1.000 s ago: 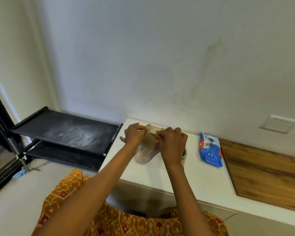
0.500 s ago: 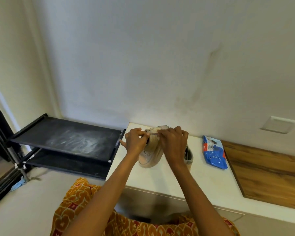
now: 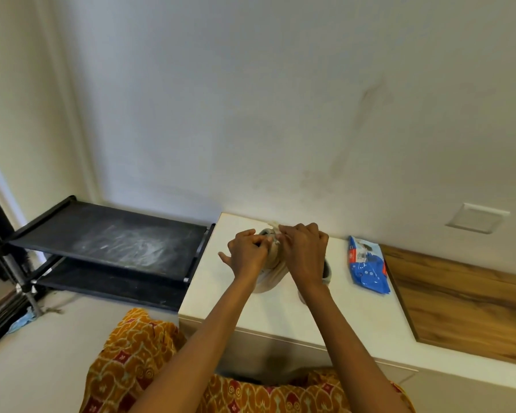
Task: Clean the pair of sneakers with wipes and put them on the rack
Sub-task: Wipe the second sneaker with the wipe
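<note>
Your left hand [image 3: 246,253] and right hand [image 3: 306,253] now sit closer together over the beige sneaker [image 3: 273,271], fingertips nearly meeting at its far end, where earlier they pinched it a little apart.

The hands [image 3: 280,251] cover most of both sneakers [image 3: 273,271]; the pack [image 3: 367,265] print is too small to read
</note>
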Action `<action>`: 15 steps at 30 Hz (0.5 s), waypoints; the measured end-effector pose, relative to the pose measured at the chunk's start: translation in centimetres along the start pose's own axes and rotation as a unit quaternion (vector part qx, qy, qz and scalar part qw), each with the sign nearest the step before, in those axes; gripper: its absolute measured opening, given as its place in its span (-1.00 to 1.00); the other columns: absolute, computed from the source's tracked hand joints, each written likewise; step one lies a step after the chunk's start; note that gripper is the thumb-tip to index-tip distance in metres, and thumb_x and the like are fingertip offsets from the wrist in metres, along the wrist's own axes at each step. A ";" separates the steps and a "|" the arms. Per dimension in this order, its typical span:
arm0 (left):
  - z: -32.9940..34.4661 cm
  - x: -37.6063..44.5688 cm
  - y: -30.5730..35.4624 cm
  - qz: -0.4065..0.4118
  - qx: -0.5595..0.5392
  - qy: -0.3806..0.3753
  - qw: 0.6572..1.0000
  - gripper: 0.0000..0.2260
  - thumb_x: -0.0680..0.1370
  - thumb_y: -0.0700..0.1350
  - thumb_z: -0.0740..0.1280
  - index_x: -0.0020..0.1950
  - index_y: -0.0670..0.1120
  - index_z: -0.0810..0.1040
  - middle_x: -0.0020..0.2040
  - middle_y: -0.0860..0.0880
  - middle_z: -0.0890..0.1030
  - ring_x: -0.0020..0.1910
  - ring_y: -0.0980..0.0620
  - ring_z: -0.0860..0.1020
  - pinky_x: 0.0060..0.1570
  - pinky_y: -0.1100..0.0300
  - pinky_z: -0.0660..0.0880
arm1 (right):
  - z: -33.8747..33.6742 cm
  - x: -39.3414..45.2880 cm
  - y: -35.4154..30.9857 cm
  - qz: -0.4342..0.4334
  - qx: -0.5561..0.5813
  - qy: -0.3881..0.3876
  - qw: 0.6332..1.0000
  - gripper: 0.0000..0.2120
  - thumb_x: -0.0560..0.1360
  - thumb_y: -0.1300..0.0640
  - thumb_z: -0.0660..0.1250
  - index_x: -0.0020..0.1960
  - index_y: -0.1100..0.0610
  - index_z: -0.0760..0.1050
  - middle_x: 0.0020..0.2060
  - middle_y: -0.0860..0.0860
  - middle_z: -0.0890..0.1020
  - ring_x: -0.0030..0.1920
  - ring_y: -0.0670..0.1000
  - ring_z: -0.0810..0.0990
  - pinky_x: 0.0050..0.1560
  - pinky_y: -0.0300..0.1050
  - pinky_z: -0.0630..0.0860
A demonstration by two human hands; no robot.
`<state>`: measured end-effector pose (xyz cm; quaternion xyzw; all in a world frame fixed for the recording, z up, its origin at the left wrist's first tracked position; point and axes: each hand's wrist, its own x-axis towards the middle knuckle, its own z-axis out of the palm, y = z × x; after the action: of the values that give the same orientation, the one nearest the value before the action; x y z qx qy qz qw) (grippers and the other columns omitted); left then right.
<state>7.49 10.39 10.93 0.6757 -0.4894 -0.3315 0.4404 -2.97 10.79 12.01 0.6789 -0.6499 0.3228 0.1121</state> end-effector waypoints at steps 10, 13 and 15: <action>0.8 0.1 0.1 -0.002 -0.011 0.002 1.000 -0.80 0.52 0.04 0.34 0.00 -0.04 0.64 0.29 0.03 0.49 0.35 -0.05 0.34 0.41 -0.19 -0.07 | -0.2 1.6 1.0 0.037 -0.051 -0.009 0.998 -0.89 0.49 0.16 0.34 -0.11 0.12 0.64 -0.23 0.05 0.65 -0.09 0.10 0.50 -0.08 0.03 0.37; 0.8 0.1 -0.1 0.002 -0.014 0.012 1.000 -0.82 0.53 0.02 0.33 -0.01 -0.04 0.63 0.29 0.03 0.49 0.35 -0.05 0.34 0.42 -0.19 -0.08 | 0.0 0.6 0.2 0.014 -0.042 0.008 0.999 -0.93 0.45 0.15 0.38 -0.19 0.11 0.63 -0.30 0.03 0.64 -0.15 0.10 0.51 -0.14 0.03 0.39; 0.7 0.0 -0.2 0.013 -0.005 0.009 1.000 -0.84 0.52 0.02 0.34 -0.05 -0.03 0.65 0.28 0.04 0.50 0.35 -0.04 0.34 0.41 -0.19 -0.09 | -0.1 1.0 1.4 0.036 -0.054 0.013 0.998 -0.94 0.45 0.14 0.40 -0.15 0.10 0.64 -0.27 0.03 0.65 -0.14 0.09 0.51 -0.13 0.01 0.36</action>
<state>6.91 10.25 10.43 0.6698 -0.4924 -0.3222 0.4529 -4.35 9.82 12.33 0.6440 -0.6886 0.2997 0.1457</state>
